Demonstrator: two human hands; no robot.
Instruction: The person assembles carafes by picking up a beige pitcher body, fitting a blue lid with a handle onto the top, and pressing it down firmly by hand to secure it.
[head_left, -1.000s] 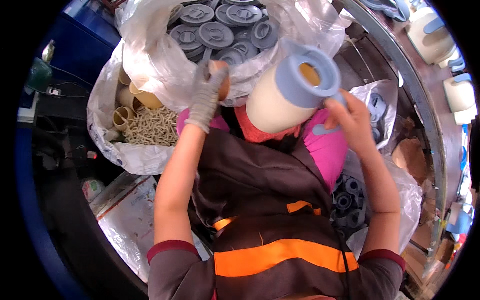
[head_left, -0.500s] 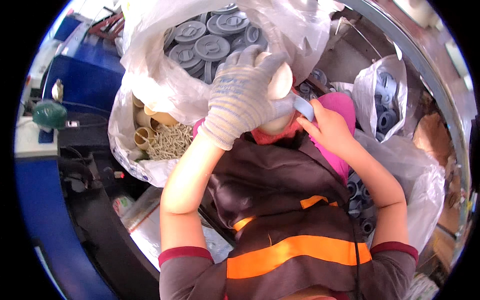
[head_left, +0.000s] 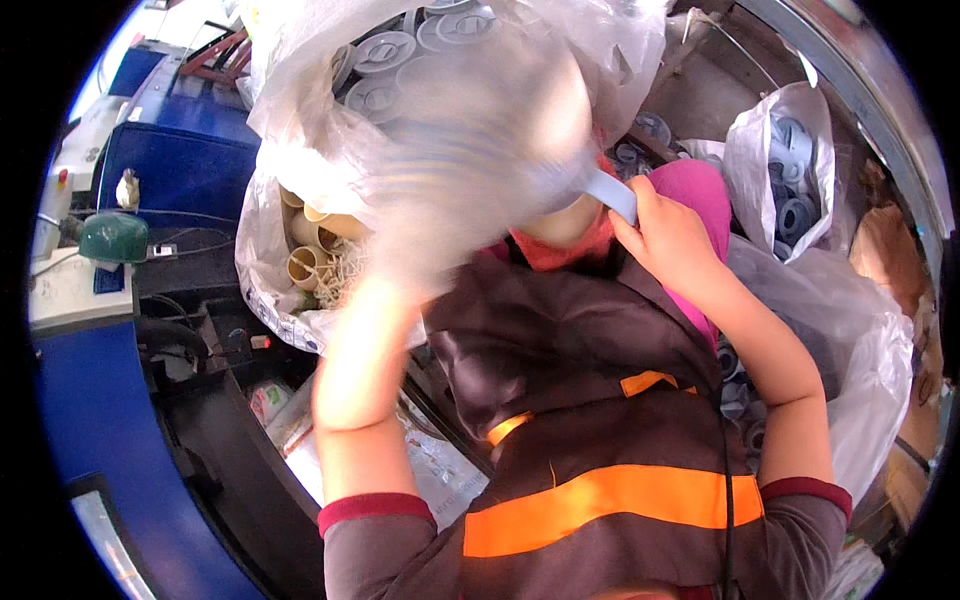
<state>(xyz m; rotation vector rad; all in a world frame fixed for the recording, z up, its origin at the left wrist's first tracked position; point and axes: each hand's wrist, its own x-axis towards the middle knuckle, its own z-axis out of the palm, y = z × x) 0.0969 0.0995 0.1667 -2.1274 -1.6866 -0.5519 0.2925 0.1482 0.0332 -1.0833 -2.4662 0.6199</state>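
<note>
My gloved left hand (head_left: 450, 170) is smeared by motion at the middle of the view. A cream plastic fitting (head_left: 566, 110) shows at its far right side and moves with it; the fingers around it are blurred. My bare right hand (head_left: 668, 235) is closed on a light blue, curved strip-like piece (head_left: 611, 194). Its far end meets the left thumb, and the kind of piece is not clear. Below the hands, a rounded cream surface (head_left: 566, 222) lies against red cloth (head_left: 555, 252) over my lap; whether it belongs to the same fitting is hidden.
A white sack (head_left: 285, 95) of grey round lids (head_left: 385, 52) stands ahead. Another sack at left holds cream pipe pieces (head_left: 307, 266) and thin sticks. Bags of grey-blue fittings (head_left: 795, 215) stand at right. A blue machine (head_left: 180, 165) and a green part (head_left: 113, 237) are at far left.
My left hand has swung quickly, blurring, with the cream fitting now shown wider and farther up. My right hand keeps its hold on the light blue piece. The whole view has shifted slightly.
</note>
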